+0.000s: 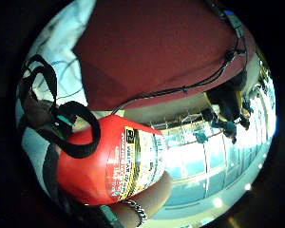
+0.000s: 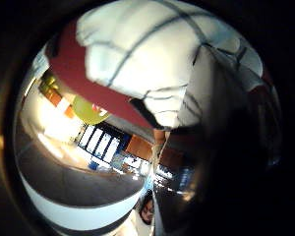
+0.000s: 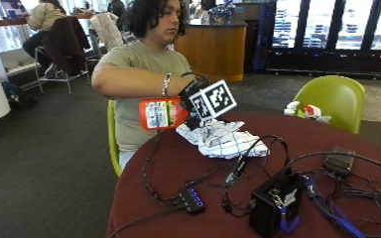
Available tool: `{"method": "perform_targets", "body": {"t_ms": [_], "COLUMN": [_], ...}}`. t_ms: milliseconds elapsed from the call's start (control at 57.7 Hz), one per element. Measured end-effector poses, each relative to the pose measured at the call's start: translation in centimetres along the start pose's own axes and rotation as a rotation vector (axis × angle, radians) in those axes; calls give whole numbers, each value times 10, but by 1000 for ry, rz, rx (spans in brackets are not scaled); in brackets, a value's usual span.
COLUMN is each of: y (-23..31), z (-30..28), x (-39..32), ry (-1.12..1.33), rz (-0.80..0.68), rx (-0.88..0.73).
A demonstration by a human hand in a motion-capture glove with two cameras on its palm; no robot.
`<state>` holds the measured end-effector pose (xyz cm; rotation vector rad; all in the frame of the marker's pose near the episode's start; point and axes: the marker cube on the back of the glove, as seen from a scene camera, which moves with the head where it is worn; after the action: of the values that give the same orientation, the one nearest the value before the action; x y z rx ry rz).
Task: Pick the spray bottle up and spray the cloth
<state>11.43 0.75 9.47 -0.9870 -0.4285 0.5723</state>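
Observation:
In the outside view a person holds an orange-red spray bottle (image 3: 158, 113) with a white label, tipped on its side above the near edge of the round maroon table (image 3: 177, 173). The gloved right hand (image 3: 192, 108) grips it at its head end, fingers curled round it. Just beside and below the hand lies a crumpled white cloth (image 3: 220, 139) with dark grid lines. In the little finger side palm view the bottle (image 1: 109, 161) sits close to the palm. The cloth (image 2: 152, 54) fills much of the thumb side palm view. The nozzle is hidden.
On the table in front of the cloth are a black box (image 3: 273, 201), a small hub (image 3: 192, 200) and several looping cables (image 3: 336, 183). A lime-green chair (image 3: 332, 99) stands at the far side, with a small white and red object (image 3: 304, 110) by it.

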Motion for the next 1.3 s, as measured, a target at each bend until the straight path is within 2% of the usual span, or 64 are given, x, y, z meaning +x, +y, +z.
{"method": "perform_targets", "body": {"t_ms": [156, 295, 537, 589, 658, 693, 745, 780, 918, 988, 1092, 1196, 1299], "y": [54, 98, 86, 81, 77, 64, 34, 19, -9, -11, -21, -22, -33], "z": [-28, -43, -11, 2, 28, 32, 22, 22, 51, 50, 52, 55, 42], "x": [-44, -101, -206, -218, -223, -234, -263, -272, -273, -282, -278, -274, -277], "ry": [-49, -148, -440, -502, -522, -537, -613, -609, -480, -554, -480, -471, -469], "rz": [-248, -581, -1138, -1249, -1378, -1389, -1344, -1332, -1360, -1378, -1362, -1365, -1278], "rx": [171, 346, 567, 540, 372, 395, 592, 638, 504, 547, 590, 562, 630]}}
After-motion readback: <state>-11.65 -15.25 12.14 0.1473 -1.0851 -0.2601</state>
